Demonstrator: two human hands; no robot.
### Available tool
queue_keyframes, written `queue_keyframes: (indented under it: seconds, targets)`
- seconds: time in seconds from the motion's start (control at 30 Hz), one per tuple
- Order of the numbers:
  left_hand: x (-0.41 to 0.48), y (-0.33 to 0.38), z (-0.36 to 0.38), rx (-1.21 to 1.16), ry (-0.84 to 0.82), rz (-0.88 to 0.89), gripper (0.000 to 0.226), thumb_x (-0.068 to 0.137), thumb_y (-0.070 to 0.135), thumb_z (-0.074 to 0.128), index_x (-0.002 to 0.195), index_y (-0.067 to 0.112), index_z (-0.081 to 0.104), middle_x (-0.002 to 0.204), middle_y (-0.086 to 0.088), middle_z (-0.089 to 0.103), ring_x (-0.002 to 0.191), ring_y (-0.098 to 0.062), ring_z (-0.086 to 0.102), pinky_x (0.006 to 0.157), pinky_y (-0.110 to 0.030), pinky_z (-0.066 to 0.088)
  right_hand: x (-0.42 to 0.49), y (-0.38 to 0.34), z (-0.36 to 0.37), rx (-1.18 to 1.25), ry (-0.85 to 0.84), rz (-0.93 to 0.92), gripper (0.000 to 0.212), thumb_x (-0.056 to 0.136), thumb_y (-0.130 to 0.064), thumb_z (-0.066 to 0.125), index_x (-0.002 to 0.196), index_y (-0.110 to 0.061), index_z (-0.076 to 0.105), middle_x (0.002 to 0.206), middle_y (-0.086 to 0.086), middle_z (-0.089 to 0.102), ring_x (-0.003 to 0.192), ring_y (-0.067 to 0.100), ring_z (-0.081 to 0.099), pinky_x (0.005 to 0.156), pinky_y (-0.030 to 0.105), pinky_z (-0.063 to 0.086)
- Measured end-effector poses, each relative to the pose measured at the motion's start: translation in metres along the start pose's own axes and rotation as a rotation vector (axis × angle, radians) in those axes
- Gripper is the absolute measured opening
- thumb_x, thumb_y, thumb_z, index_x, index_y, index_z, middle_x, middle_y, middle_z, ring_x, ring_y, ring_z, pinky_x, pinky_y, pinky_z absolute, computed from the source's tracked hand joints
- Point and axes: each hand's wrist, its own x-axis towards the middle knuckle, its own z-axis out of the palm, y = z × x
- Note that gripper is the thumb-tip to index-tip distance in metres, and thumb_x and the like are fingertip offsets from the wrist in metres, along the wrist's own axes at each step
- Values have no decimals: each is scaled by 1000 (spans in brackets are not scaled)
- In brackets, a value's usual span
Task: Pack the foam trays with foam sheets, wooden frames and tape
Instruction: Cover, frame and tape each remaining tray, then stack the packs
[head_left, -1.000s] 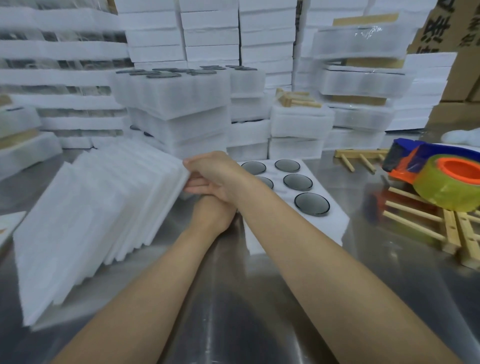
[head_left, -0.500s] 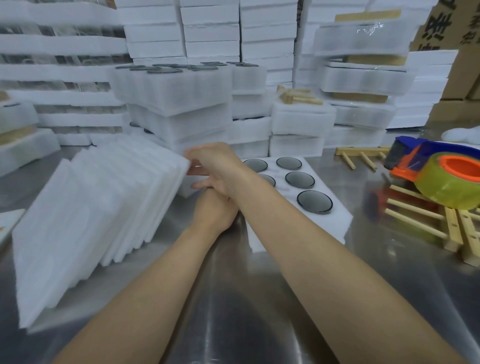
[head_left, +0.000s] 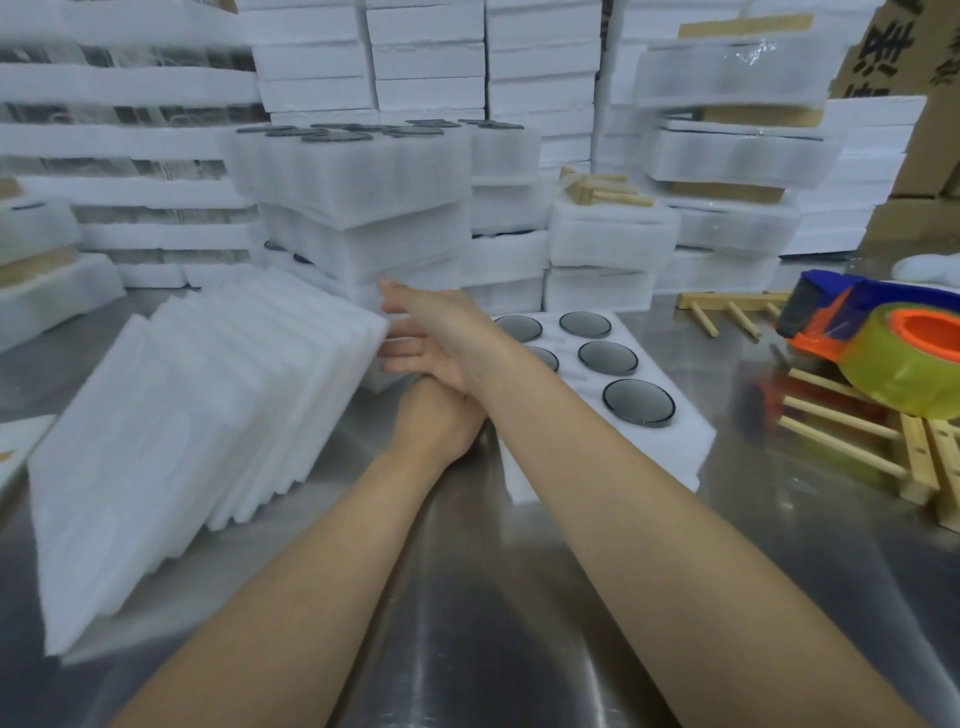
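Right hand (head_left: 441, 338) fingers straight, at foam sheets (head_left: 208, 415) top edge | left hand (head_left: 436, 421) beneath, grip hidden

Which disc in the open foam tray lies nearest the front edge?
The disc just beside the right forearm; the four others visible sit farther back.

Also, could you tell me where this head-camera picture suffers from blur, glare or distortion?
Head view: the right hand is smeared by motion at its fingertips, and the leaning foam sheets look soft; the steel table carries streaky glare in front; the wide lens bows the foam stacks near the frame edges.
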Motion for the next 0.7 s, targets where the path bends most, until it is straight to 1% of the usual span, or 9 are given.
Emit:
queue_keyframes:
  seconds: [0.07,0.13,0.2,0.3,0.43,0.5,0.53,0.63,0.7]
  targets:
    - [0,-1,0,-19,-35,-66,36,97,9,30,117,-4,56,122,-28,58,112,-41,54,86,-42,45,-2,2,1,-101,-35,-17,16,88,-13,68,98,-4,62,91,16,67,75,26,67,73,36,58]
    - [-1,-3,-1,-42,-7,-50,23,95,8,37,103,1,59,113,-27,62,105,-41,56,77,-41,43,-1,4,2,-117,14,-76,9,84,-1,69,88,-3,61,87,14,66,71,23,66,66,31,60]
    - [-2,0,-4,34,21,21,15,93,14,38,85,11,51,100,-24,64,94,-40,57,65,-38,37,0,5,3,-161,80,-142,14,83,1,70,95,2,64,96,20,68,80,29,69,71,35,60]
    - [1,0,-4,42,18,76,24,81,32,20,76,18,40,91,-18,62,89,-36,56,63,-34,29,0,3,2,-208,131,-238,21,84,-2,70,102,8,66,101,26,68,91,36,69,79,40,59]
    - [0,1,-4,-55,-24,98,40,76,44,11,69,18,41,74,-6,48,83,-34,55,66,-35,39,-4,-3,1,-452,257,-392,22,84,0,67,105,3,70,97,17,71,95,32,68,89,41,55]
    - [-1,0,-4,-46,18,67,26,87,31,27,63,23,33,70,-5,47,76,-32,52,61,-33,30,-5,-4,1,-567,299,-446,24,82,-2,69,105,-1,72,101,15,73,97,28,68,91,36,53]
    - [-1,0,-4,-37,52,57,29,92,21,34,63,21,31,72,-9,52,76,-32,52,61,-33,28,-5,-3,1,-605,304,-462,24,82,-2,69,105,-2,73,102,14,73,97,25,68,91,32,52]
    - [-5,3,-6,-71,92,72,34,93,2,43,64,15,29,88,-27,62,85,-41,55,64,-37,31,-7,1,3,-688,320,-543,23,83,-4,67,105,-4,73,105,10,73,100,21,67,91,26,49]
    - [-6,5,-8,-94,86,71,42,92,0,45,60,20,25,88,-31,61,88,-46,54,66,-42,36,-8,2,4,-732,321,-591,23,85,-3,64,106,-5,73,106,10,72,101,23,66,92,30,50]
